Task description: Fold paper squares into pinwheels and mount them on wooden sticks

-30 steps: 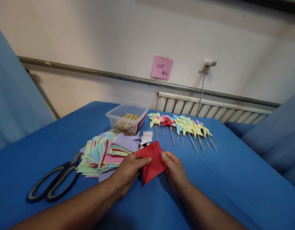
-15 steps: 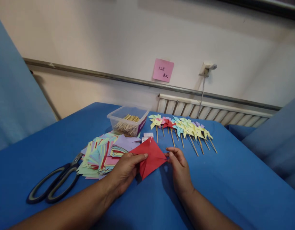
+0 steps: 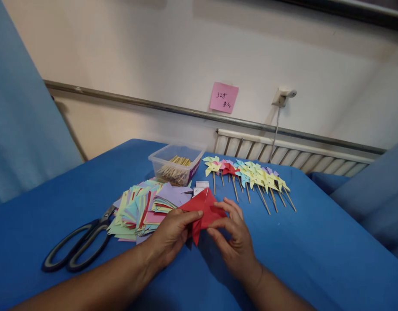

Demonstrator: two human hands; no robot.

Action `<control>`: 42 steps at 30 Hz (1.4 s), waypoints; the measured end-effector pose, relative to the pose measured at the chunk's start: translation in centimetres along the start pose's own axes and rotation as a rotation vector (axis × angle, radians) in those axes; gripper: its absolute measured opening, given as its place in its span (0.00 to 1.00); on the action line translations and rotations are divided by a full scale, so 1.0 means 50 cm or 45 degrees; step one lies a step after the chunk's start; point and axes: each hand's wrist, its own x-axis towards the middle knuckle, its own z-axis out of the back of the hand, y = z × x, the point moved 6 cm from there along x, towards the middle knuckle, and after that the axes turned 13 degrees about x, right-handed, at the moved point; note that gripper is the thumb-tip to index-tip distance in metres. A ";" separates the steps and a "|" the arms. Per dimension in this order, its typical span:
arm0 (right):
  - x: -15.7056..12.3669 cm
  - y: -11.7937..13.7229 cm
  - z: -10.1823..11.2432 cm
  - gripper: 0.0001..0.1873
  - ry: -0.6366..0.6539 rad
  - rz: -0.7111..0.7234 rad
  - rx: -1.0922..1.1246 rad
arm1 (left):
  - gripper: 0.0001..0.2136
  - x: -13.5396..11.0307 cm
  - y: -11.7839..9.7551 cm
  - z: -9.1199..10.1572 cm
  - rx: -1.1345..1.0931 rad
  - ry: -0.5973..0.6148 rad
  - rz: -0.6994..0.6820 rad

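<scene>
My left hand (image 3: 175, 231) pinches a partly folded sheet of red paper (image 3: 208, 207), thumb on top, above the blue-covered table. At the paper's right side is my right hand (image 3: 233, 235), its curled fingers on the right edge and its thumb lower, by the bottom edge. One red flap hangs down at the front beside my left thumb. Just left of the paper lies a fanned pile of coloured paper pieces (image 3: 143, 211). Large dark-handled scissors (image 3: 84, 239) rest left of that pile, blades partly hidden against it.
Behind the pile stands a clear plastic box (image 3: 160, 163) with thin wooden sticks (image 3: 176, 168). Several finished paper pinwheels on sticks (image 3: 251, 175) lie at the back right. The wall carries a radiator (image 3: 257, 151), a rail (image 3: 173, 111) and a pink note (image 3: 224, 97).
My right hand has moved left and forward, with its fingers over the red paper's right part. The paper's lower flap has turned and narrowed. The camera has shifted slightly.
</scene>
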 end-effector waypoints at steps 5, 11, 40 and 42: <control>0.002 -0.023 0.001 0.01 -0.020 -0.112 0.088 | 0.05 0.003 0.005 0.000 0.028 -0.013 -0.014; -0.001 -0.038 -0.004 0.03 -0.035 -0.221 0.206 | 0.07 0.003 0.011 0.002 0.083 -0.055 -0.007; -0.002 -0.071 -0.009 0.08 -0.029 -0.422 0.274 | 0.13 0.012 0.042 0.002 0.255 0.011 0.068; -0.004 -0.075 -0.011 0.08 -0.014 -0.455 0.318 | 0.12 0.012 0.040 0.001 0.273 0.016 0.061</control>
